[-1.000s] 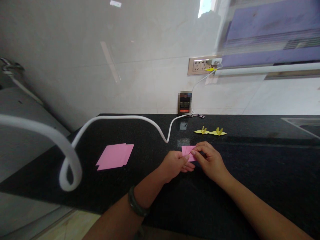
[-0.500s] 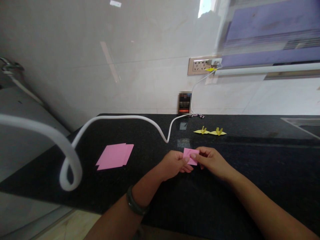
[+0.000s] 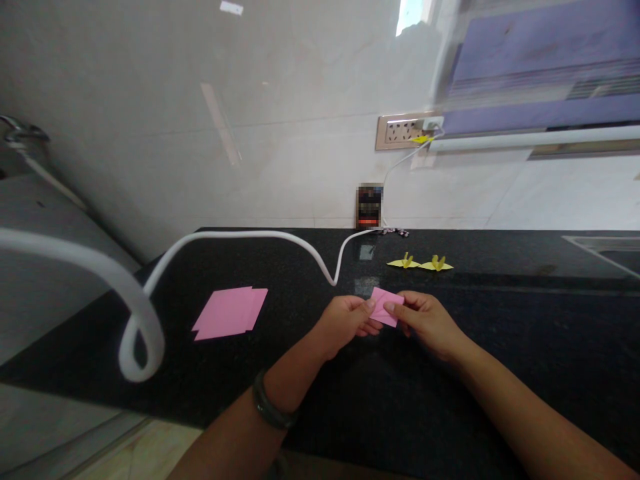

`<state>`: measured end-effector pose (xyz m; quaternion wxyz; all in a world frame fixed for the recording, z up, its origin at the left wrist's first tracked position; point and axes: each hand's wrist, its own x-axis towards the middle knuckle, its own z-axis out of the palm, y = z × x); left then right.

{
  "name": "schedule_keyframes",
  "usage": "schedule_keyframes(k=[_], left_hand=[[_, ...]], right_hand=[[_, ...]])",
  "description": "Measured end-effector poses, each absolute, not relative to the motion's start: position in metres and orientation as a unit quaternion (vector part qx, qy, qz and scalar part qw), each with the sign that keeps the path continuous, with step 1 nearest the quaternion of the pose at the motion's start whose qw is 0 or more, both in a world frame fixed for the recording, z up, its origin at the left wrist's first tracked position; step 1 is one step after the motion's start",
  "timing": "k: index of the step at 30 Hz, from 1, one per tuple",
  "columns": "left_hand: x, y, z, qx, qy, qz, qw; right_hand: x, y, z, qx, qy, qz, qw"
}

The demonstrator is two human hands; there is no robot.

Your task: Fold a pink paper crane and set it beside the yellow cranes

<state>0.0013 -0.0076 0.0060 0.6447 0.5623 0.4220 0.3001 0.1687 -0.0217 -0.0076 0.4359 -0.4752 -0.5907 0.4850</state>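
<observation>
Between my two hands is a small folded square of pink paper (image 3: pixel 381 309), held a little above the dark countertop. My left hand (image 3: pixel 345 321) pinches its left edge, thumb on top and fingers beneath. On the other side, my right hand (image 3: pixel 427 320) grips the right edge with the thumb lying across the paper's face. A crease or flap line shows on the upper face. Flat on the counter to the left lie overlapping sheets of pink paper (image 3: pixel 227 313). Two yellow paper cranes (image 3: pixel 404 263) stand side by side beyond my right hand.
A thick white flexible stand (image 3: pixel 250 234) loops across the left of the black countertop (image 3: pixel 290 267). A phone-like device (image 3: pixel 369 205), its screen pixelated, leans on the tiled wall. Above it is a socket panel (image 3: pixel 395 132) with a plugged-in charger. A sink edge (image 3: pixel 590 248) shows at right.
The pink paper has turned slightly and shifted a little up and right. My left hand has slid toward its left corner, showing more of the paper; my right hand has risen slightly.
</observation>
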Motion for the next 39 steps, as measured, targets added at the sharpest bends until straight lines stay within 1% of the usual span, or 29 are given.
schedule_keyframes(k=[5, 10, 16, 20, 27, 29, 34, 39], left_hand=[[0.002, -0.010, -0.001, 0.594, 0.397, 0.338, 0.612], [0.003, -0.010, -0.008, 0.604, 0.371, 0.341, 0.617], [0.003, -0.010, -0.009, 0.620, 0.364, 0.340, 0.606], [0.003, -0.010, -0.007, 0.609, 0.379, 0.354, 0.600], [0.002, -0.012, 0.000, 0.645, 0.394, 0.347, 0.554], [0.001, -0.013, 0.003, 0.648, 0.387, 0.337, 0.563], [-0.001, -0.013, 0.006, 0.620, 0.341, 0.297, 0.641], [-0.002, -0.011, 0.004, 0.627, 0.380, 0.312, 0.604]], right_hand=[[0.166, -0.022, -0.009, -0.477, -0.593, 0.481, 0.434], [0.164, -0.023, -0.008, -0.480, -0.604, 0.467, 0.432], [0.168, -0.022, -0.005, -0.486, -0.597, 0.447, 0.455], [0.166, -0.023, -0.006, -0.480, -0.602, 0.451, 0.451], [0.164, -0.025, -0.007, -0.459, -0.578, 0.491, 0.463], [0.165, -0.025, -0.007, -0.455, -0.569, 0.501, 0.467], [0.171, -0.023, -0.006, -0.469, -0.584, 0.482, 0.456], [0.170, -0.025, -0.003, -0.450, -0.611, 0.496, 0.422]])
